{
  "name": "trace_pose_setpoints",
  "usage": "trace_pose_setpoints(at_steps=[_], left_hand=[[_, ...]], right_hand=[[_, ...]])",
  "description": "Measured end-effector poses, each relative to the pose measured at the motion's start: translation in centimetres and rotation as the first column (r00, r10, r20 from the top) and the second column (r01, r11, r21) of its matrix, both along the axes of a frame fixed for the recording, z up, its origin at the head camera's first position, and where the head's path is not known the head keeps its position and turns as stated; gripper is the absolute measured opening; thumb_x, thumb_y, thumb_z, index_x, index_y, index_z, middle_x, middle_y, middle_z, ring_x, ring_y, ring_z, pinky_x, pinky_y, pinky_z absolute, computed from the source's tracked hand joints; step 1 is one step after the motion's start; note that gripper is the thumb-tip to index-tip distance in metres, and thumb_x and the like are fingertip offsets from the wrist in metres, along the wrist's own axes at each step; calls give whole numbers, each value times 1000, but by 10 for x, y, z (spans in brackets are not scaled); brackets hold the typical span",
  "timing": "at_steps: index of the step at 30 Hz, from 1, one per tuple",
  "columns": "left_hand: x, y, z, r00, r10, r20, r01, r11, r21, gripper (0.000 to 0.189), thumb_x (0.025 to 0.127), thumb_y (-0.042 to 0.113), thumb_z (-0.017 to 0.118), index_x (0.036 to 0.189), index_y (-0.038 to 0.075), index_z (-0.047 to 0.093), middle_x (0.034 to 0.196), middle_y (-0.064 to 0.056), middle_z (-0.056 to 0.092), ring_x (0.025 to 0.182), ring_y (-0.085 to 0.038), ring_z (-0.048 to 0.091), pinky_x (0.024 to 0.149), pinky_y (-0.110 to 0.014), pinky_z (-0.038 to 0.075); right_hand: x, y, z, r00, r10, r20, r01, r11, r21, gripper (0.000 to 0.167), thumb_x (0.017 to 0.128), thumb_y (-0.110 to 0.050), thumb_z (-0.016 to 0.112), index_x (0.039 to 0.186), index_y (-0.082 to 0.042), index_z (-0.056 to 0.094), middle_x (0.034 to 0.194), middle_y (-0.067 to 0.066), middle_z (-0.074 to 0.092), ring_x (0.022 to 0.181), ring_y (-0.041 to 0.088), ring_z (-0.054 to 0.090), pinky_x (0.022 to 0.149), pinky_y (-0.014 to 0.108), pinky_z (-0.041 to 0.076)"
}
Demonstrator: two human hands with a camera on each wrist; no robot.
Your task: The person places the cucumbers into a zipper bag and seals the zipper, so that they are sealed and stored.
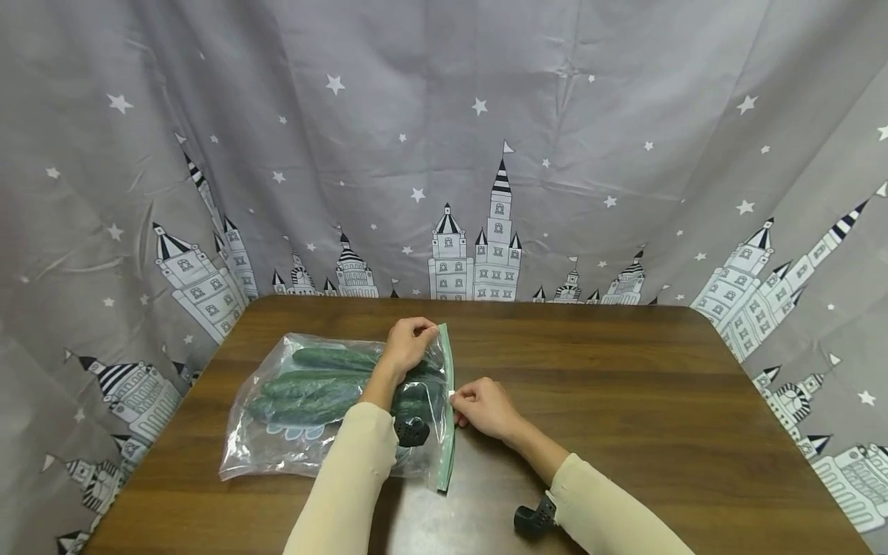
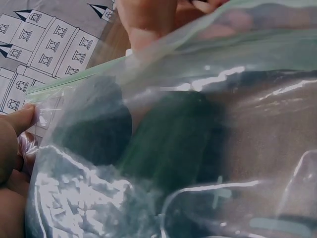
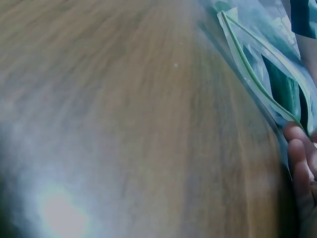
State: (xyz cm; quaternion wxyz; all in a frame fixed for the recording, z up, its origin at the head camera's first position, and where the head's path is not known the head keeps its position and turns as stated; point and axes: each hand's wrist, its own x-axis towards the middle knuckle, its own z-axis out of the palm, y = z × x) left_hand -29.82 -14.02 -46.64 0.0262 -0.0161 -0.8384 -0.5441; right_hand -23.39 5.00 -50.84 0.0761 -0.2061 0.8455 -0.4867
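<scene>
A clear plastic zipper bag [image 1: 239,443] lies flat on the table with several dark green cucumbers [image 1: 315,385] inside. Its green zipper strip [image 1: 445,459] runs along the right end. Near the strip's far corner, my left hand [image 1: 409,344] pinches the bag's edge between thumb and fingers. Lower down, my right hand [image 1: 488,408] pinches the strip at a small white slider [image 1: 452,394]. In the right wrist view, the two green edges of the bag's mouth [image 3: 250,74] stand apart on the near side of the right fingers [image 3: 295,148].
The brown wooden table [image 1: 624,385] extends to the right of the bag. Behind it hangs a grey curtain [image 1: 590,154] printed with castles and stars. Black wrist cameras sit at both sleeves, the left one [image 1: 412,432] over the bag.
</scene>
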Motion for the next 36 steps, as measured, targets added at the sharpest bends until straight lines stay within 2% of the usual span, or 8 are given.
trace_pose_setpoints(at_steps=[2,7,12,17,22,29,36], left_hand=[[-1,1,-2,1000,1,0,-1,1000,2,17,104,12,63,105,0,75,101,-11,66,90,-23,56,79,-37,50],[-2,4,-3,1000,-12,10,12,1000,8,17,104,13,63,105,1,75,102,-10,66,91,-23,57,79,-38,50],[-3,6,-1,999,-22,28,22,1000,2,18,105,14,62,105,2,75,104,-10,66,93,-24,57,82,-39,50],[-3,8,0,999,-11,35,12,1000,-9,18,105,14,61,104,3,75,103,-9,65,92,-23,56,80,-38,49],[-2,7,-2,999,-29,38,30,999,-23,19,106,15,61,106,3,75,103,-9,65,92,-23,56,79,-38,50],[0,3,1,1000,16,10,-15,997,-75,18,104,14,62,104,2,75,98,-8,64,93,-25,56,81,-41,50],[-1,5,2,999,31,-25,-34,992,-122,18,104,15,62,103,2,75,94,-8,65,92,-26,57,82,-42,50]], right_hand=[[2,1,-1,1000,-4,21,4,1000,-4,24,96,-9,61,79,-8,79,59,-8,66,54,9,62,48,18,43],[4,2,1,1000,-28,14,28,1000,-8,25,91,-8,61,72,-9,77,57,-5,66,52,9,60,47,18,40],[9,3,3,999,-9,39,9,1000,-11,26,92,-8,62,70,-8,77,57,-4,66,51,10,61,47,19,44],[17,5,5,998,12,68,-11,1000,-17,27,92,-7,62,68,-8,76,57,-4,66,51,9,61,47,18,45],[28,5,8,992,6,129,-3,1000,-22,28,90,-3,62,64,-6,74,56,-1,66,49,9,60,47,18,47],[40,1,12,985,54,162,-49,998,-38,27,87,0,61,64,-5,74,56,0,66,48,9,60,46,18,46],[46,3,10,981,76,181,-72,997,-28,28,89,-2,61,64,-6,74,56,-1,66,48,8,61,46,17,46]])
